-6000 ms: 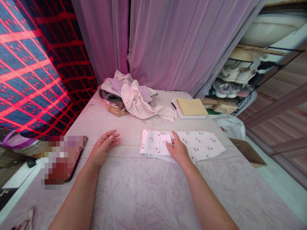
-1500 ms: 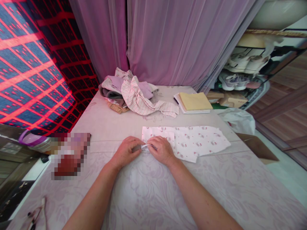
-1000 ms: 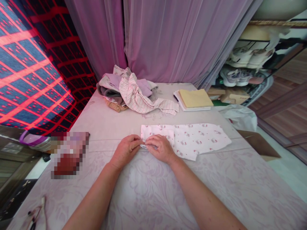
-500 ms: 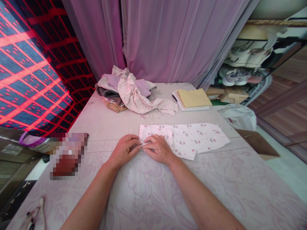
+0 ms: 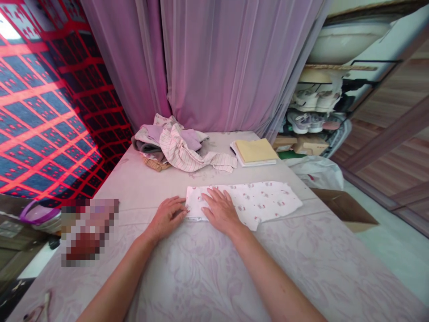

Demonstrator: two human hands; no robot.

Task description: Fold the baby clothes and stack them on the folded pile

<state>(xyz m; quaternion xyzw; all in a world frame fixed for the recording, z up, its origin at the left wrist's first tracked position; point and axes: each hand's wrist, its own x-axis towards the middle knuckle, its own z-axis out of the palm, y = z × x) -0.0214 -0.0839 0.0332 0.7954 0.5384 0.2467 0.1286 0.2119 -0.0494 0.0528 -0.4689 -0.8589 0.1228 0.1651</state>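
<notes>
A white garment [image 5: 258,203] with small red and grey cartoon prints lies flat across the bed, folded at its left end. Its shape resembles a pair of small trousers folded lengthwise, though I cannot be sure. My right hand [image 5: 221,210] rests palm down on the folded part, fingers spread. At the garment's left edge is my left hand [image 5: 167,218], its fingers loosely bent and apart, with the fingertips touching the cloth. Neither hand grips anything.
A heap of clothes [image 5: 177,143] in a wicker basket [image 5: 156,164] stands at the back left. Folded yellow cloth [image 5: 256,150] lies at the back right. A blurred reddish item [image 5: 90,232] lies on the left. An open cardboard box [image 5: 345,208] stands beyond the right edge.
My hands were pinching the garment's near left edge together. Now they have parted, and my right hand has spread flat on the folded cloth. The camera view has also shifted.
</notes>
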